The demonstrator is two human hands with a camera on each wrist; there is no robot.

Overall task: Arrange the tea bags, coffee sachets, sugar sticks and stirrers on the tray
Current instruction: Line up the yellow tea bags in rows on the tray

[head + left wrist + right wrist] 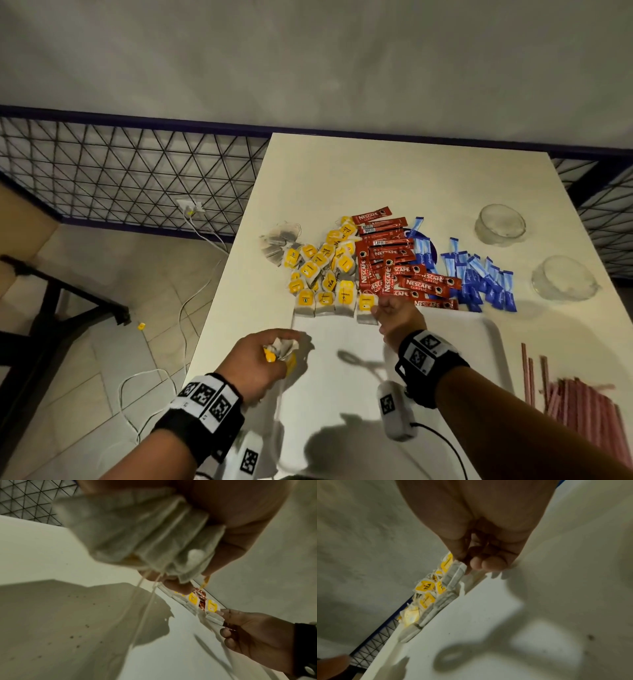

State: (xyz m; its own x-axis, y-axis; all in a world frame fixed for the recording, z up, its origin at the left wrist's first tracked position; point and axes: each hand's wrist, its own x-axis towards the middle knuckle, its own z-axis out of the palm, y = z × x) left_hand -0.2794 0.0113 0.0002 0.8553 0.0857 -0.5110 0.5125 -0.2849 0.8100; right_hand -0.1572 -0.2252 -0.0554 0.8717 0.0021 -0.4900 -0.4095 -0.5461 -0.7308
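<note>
A white tray (472, 346) lies at the table's near edge. My left hand (263, 356) hovers over the tray's left side and grips a bunch of tea bags (137, 534) with strings dangling. My right hand (390, 313) pinches one yellow-tagged tea bag (366, 308) at the tray's far rim, at the right end of a row of tea bags (325, 303); the wrist view shows that tea bag (453, 572) standing in line. Behind the row lie a tea bag heap (322, 260), red coffee sachets (404, 270) and blue sugar sticks (479, 274). Pink stirrers (582, 401) lie right of the tray.
Two glass bowls (500, 224) (565, 277) stand at the table's far right. The table's left edge drops to a tiled floor with white cables (191, 301) and a fallen yellow tag (140, 325). A wire mesh fence (120, 171) runs behind.
</note>
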